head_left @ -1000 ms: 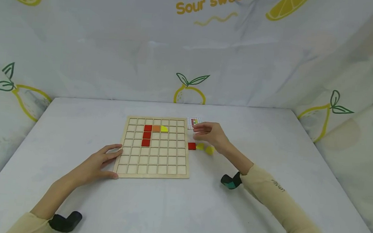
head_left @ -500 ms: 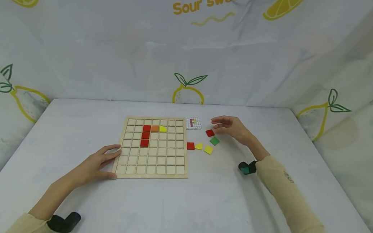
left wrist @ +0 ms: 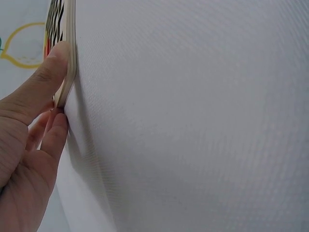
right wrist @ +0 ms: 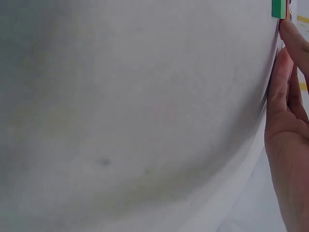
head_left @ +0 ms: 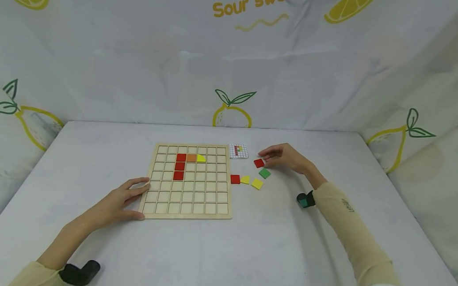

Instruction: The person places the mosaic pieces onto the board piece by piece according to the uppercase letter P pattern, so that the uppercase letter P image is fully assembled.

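A pale wooden grid board [head_left: 185,196] lies flat on the table. My left hand [head_left: 119,202] holds its near left corner, thumb on the near edge and fingertips along the left side. In the left wrist view the thumb [left wrist: 41,79] presses the board's edge. Three red tiles [head_left: 179,166], an orange tile [head_left: 191,158] and a yellow quarter-round tile [head_left: 201,158] sit in the grid. Right of the board, my right hand [head_left: 285,158] hovers low by a loose red tile [head_left: 258,163], its thumb at the tile's right corner and fingers relaxed. A green tile [head_left: 264,173] lies just nearer.
A small pattern card [head_left: 238,151] lies beside the board's far right corner. Another red tile [head_left: 235,179], a yellow rounded tile [head_left: 245,179] and a yellow square tile [head_left: 257,184] lie to the right of the board. A white cloth with lemon prints hangs behind the table [head_left: 205,256].
My right hand has moved right from above the card to the loose red tile, uncovering the card, that tile and the green one. My left hand stays on the board.
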### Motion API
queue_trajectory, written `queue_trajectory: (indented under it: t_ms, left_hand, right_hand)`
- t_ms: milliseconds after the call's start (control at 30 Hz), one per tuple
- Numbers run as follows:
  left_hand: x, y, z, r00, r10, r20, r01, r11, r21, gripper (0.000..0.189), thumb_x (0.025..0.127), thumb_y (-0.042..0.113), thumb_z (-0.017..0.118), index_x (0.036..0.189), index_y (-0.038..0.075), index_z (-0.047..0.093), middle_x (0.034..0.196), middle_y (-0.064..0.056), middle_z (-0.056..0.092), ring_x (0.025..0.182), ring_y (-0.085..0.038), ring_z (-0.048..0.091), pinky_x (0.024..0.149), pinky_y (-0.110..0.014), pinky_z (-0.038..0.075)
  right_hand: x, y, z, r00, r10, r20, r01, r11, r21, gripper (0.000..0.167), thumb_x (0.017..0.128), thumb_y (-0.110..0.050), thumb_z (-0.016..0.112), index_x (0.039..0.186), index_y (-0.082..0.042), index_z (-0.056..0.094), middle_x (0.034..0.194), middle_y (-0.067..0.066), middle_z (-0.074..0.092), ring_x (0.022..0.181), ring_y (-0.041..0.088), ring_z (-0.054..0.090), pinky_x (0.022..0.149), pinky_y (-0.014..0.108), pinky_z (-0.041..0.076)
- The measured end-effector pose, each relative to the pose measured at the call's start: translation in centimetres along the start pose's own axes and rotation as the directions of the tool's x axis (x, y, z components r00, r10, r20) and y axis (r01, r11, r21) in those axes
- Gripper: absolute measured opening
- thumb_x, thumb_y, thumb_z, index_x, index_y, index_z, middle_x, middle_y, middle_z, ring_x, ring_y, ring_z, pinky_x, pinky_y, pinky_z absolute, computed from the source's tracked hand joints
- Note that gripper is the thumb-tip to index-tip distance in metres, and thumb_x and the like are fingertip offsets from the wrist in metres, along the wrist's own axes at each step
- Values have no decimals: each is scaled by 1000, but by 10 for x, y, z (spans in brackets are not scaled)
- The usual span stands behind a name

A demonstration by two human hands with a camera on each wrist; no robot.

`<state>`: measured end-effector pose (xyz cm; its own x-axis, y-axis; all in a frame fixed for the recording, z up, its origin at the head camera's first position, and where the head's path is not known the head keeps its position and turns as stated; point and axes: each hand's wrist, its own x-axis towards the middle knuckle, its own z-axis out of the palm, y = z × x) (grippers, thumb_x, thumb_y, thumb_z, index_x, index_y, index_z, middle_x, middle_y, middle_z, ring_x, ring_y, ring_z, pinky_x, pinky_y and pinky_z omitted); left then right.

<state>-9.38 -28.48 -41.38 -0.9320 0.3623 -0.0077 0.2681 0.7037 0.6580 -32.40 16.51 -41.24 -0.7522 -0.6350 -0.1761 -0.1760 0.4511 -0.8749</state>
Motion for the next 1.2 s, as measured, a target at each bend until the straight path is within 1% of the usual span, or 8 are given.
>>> queue_trajectory:
  t_ms: [100,267,367,633,800,967,1133,1200]
  left_hand:
    - [0,0,0,1000,-17,4,17,1000,-12,80,72,9,82,136,-15,41,146,-23,31,132,-45,36,99,-41,44]
    - [0,1,0,1000,-22,3,22,1000,-19,80,72,10,82,136,-15,41,146,-23,31,132,-45,35,99,-41,44]
    - [0,1,0,1000,-18,3,18,1000,-15,80,72,10,82,136,-15,41,146,-23,31,132,-45,35,99,-41,44]
    - [0,0,0,1000,-18,0,18,1000,-5,79,72,10,82,136,-14,42,146,-22,32,132,-45,36,99,-41,44]
    - [0,0,1,1000,-23,0,23,1000,4,80,72,11,82,136,-14,42,146,-22,33,132,-45,36,99,-41,45]
    - [1,0,1,1000,-26,1,26,1000,7,80,72,12,82,136,-14,42,146,-22,32,132,-44,36,99,-41,45]
    - [0,1,0,1000,-28,0,28,1000,9,80,72,12,82,137,-14,41,146,-22,32,132,-44,37,99,-41,45]
    - [0,1,-1,1000,-29,-1,29,1000,9,81,72,13,82,137,-14,41,146,-22,32,132,-44,36,99,-41,45]
  right_hand:
    - [2,0,0,1000,-4,1,4,999,-47,36,84,-1,72,118,6,64,120,21,61,98,24,58,82,16,53]
    - [4,-1,2,1000,-23,-17,20,989,-145,30,84,-6,74,112,3,68,106,16,64,93,23,53,76,16,50]
    - [4,-3,3,999,-11,-39,5,990,-144,28,83,-7,75,109,3,69,101,15,64,91,24,54,76,16,50]
    - [2,2,2,996,4,-88,-11,996,-86,31,85,-10,73,112,2,66,111,17,64,97,24,61,86,15,51]
    - [0,2,2,996,27,-85,-31,998,-46,31,87,-9,71,116,2,66,115,18,64,99,25,60,85,15,52]
    - [2,3,4,996,23,-90,-31,995,-90,31,88,-9,71,116,3,66,114,18,64,97,24,59,84,15,51]
    - [4,-3,6,994,5,-105,-19,990,-136,32,85,-8,73,114,4,67,113,19,64,93,23,59,82,14,51]
    - [4,-4,7,993,5,-117,-20,991,-135,31,85,-8,73,113,4,67,113,19,64,92,25,59,82,15,51]
